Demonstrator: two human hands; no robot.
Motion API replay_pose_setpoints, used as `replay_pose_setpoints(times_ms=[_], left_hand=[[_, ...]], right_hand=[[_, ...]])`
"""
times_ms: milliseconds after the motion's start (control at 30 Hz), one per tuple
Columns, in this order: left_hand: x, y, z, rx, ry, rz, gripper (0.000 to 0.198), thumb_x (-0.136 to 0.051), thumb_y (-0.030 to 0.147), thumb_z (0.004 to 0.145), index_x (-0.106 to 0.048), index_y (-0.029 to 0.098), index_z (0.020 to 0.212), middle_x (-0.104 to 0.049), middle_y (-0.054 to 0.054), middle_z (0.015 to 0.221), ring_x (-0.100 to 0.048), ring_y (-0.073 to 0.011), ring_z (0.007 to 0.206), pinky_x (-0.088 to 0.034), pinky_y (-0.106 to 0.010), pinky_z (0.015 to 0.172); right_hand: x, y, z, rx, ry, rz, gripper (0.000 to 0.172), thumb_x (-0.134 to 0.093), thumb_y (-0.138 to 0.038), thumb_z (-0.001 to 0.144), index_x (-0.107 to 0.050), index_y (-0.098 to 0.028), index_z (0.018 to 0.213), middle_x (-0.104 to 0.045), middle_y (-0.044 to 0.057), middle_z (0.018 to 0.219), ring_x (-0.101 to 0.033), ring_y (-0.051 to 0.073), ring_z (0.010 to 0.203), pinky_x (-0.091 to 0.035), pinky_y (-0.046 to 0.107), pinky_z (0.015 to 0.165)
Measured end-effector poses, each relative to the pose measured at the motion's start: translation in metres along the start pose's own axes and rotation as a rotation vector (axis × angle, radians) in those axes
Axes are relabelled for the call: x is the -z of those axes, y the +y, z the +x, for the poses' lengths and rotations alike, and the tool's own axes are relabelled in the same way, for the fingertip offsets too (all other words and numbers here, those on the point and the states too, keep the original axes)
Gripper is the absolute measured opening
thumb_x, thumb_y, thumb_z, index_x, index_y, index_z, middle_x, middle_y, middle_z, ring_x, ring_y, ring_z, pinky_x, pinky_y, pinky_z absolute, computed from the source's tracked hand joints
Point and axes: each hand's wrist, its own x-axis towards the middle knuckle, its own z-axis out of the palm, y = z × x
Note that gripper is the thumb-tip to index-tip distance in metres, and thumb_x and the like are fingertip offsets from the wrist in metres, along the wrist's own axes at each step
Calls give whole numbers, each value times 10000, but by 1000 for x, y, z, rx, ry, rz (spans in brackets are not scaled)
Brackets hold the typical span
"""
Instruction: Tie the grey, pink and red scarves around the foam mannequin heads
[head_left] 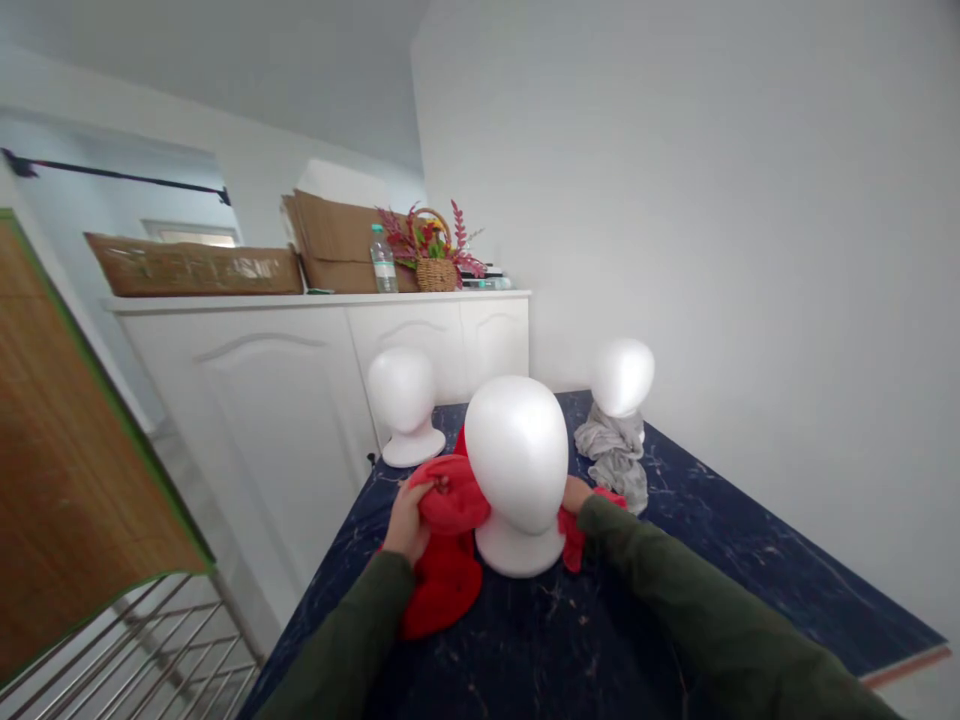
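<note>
A white foam mannequin head [517, 455] stands upright in the middle of the dark marbled table. Red cloth that looks like a scarf [450, 500] lies at its left side and passes behind it, with part of it draped down onto the tabletop. My left hand [406, 522] is closed on a bunched fold of this scarf, left of the head's neck. On the other side, my right hand [576, 494] reaches close behind the neck, red cloth hanging under it and showing past the wrist. The head and my sleeve hide most of its fingers.
Another bare white mannequin head [403, 395] stands at the back left. At the back right, a third head [622, 378] has a grey scarf [616, 450] at its neck. Behind is a white cabinet [285, 370] carrying cardboard boxes, a bottle [383, 262] and a flower basket [436, 273].
</note>
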Motion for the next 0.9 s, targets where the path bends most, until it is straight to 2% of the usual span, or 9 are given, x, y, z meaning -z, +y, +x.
replay_pose_setpoints(times_ms=[100, 200, 267, 367, 433, 567, 700, 767, 900], left_hand=[[18, -5, -24, 176, -189, -182, 230, -459, 223, 649, -600, 110, 792, -645, -83, 748, -609, -204, 726, -498, -337, 690], [18, -13, -43, 366, -362, -159, 271, -433, 176, 676, -599, 99, 876, -642, -103, 832, -606, -207, 779, -486, -347, 735], [9, -26, -53, 485, -450, -30, 257, -464, 129, 686, -595, 101, 906, -641, -104, 843, -605, -198, 795, -474, -328, 761], [-4, -46, -66, 555, -577, 211, 285, -561, 115, 659, -589, 116, 943, -644, -101, 842, -599, -209, 811, -460, -328, 766], [-9, -55, -71, 495, -655, 352, 316, -610, 121, 627, -595, 131, 943, -649, -92, 840, -592, -218, 823, -452, -334, 765], [-9, -57, -70, 312, -751, 551, 258, -627, 196, 634, -628, 149, 887, -654, -80, 851, -579, -225, 829, -428, -342, 790], [-9, -60, -67, 164, -771, 657, 168, -603, 236, 664, -659, 159, 803, -661, -83, 821, -584, -229, 787, -429, -341, 788], [-10, -62, -67, 110, -754, 678, 161, -605, 229, 662, -662, 174, 802, -661, -75, 832, -582, -235, 791, -437, -340, 780], [-11, -66, -69, 60, -711, 680, 194, -603, 205, 653, -657, 190, 840, -656, -57, 864, -570, -248, 821, -441, -334, 785]], right_hand=[[-14, 29, -22, 24, -12, 120, 503, -524, -203, 650, -448, -144, 1143, -580, 76, 1033, -541, 185, 933, -414, 303, 812], [-16, 44, -37, 94, 8, 196, 657, -543, -203, 617, -316, -115, 1228, -448, 123, 1210, -444, 204, 1083, -351, 332, 898], [-15, 42, -45, 66, 18, 110, 636, -526, -197, 631, -308, -91, 1218, -431, 164, 1214, -441, 233, 1084, -342, 348, 890], [-12, 28, -53, -49, 18, -28, 457, -466, -185, 685, -379, -85, 1122, -574, 163, 969, -552, 248, 885, -388, 357, 766], [-12, 18, -56, -83, 25, -17, 329, -459, -198, 701, -428, -101, 1014, -598, 134, 836, -567, 237, 799, -395, 335, 706], [-21, 6, -61, -108, 7, 273, 259, -532, -282, 674, -461, -131, 872, -591, 117, 868, -548, 226, 823, -398, 329, 715], [-33, -6, -73, -96, -37, 600, 252, -404, -276, 763, -444, -126, 962, -595, 99, 939, -554, 183, 851, -418, 313, 731], [-35, -15, -84, -13, 18, 574, 281, -390, -243, 767, -437, -138, 1024, -581, 98, 1002, -540, 178, 902, -411, 304, 759], [-35, -35, -104, 93, 77, 179, 248, -429, -249, 749, -524, -147, 953, -602, 120, 893, -544, 237, 858, -379, 349, 776]])
